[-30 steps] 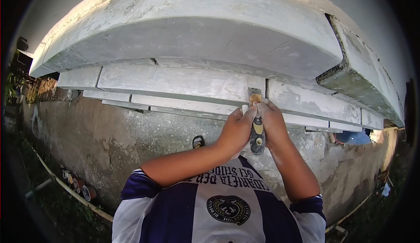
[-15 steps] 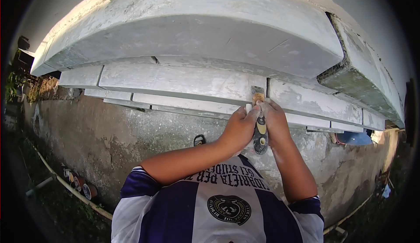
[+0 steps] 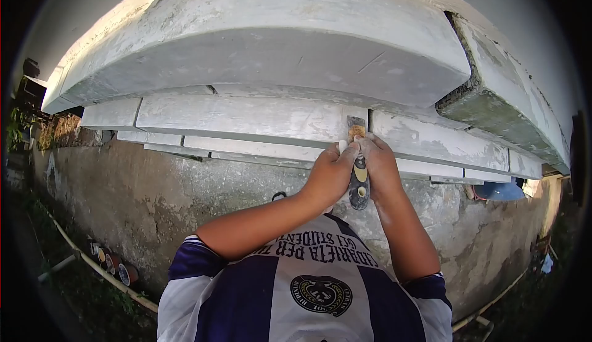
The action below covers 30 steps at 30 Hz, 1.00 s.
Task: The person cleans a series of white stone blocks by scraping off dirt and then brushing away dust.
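A putty knife (image 3: 359,182) with a dark and yellow handle stands between my two hands, its rusty blade pointing up against the pale block ledge, near a dark vertical joint. My left hand (image 3: 335,171) is closed on the knife from the left, thumb by the base of the blade. From the right, my right hand (image 3: 378,164) grips the same knife, thumb and fingers at the blade's base. Something small and white shows beside the left fingers. White dust covers the fingers. The long white block (image 3: 240,115) runs left from the blade.
A large white ledge (image 3: 259,55) juts out above. Below is a rough grey wall (image 3: 154,188). A blue basin (image 3: 499,191) is at the right, pots (image 3: 127,273) sit at the lower left, and a bamboo pole (image 3: 117,283) lies by them.
The view has shifted slightly. Both hands and the putty knife appear a little further left and up in the view, with the blade still at the block beside the joint.
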{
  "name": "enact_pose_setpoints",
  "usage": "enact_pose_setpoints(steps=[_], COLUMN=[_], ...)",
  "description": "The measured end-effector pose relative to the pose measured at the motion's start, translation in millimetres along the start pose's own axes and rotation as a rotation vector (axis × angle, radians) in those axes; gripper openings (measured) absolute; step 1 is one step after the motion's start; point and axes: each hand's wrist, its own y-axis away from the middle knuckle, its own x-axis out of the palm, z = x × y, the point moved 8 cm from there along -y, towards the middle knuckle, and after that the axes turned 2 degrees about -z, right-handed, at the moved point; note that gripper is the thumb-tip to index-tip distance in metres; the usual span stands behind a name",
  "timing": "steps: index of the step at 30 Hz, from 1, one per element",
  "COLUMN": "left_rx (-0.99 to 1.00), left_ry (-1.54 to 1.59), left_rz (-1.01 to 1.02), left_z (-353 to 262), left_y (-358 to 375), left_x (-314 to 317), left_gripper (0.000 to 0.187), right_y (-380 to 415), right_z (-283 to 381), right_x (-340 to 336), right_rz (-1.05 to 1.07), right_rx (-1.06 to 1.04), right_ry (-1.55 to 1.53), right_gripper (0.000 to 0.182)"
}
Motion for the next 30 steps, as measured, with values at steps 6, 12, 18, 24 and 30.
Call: enact_pose_setpoints(steps=[6,12,18,24,30], left_rx=[-0.044,-0.030,-0.048,-0.064,-0.043], left_ry=[0.041,0.044,0.066,0.087,0.117], left_rz=[0.040,-0.015,0.018,-0.025,-0.045], left_z=[-1,7,-2,4,-10], left_y=[-5,28,-13,23,-13], left_x=[-1,-9,-10,-9,-10], left_gripper=[0.037,0.036,0.040,0.039,0.039], right_y=[-7,15,-17,12,-14], right_z=[-4,-12,5,-6,10], right_x=[2,4,15,8,21], right_rz=[0.027,0.030,0.049,0.020,0.028], right_rx=[0.014,0.048,0.045,0.081,0.053], right_ry=[-0.028,0.100,0.087,0.117,0.102], right_gripper=[0.018,0.025,0.026,0.023,0.025])
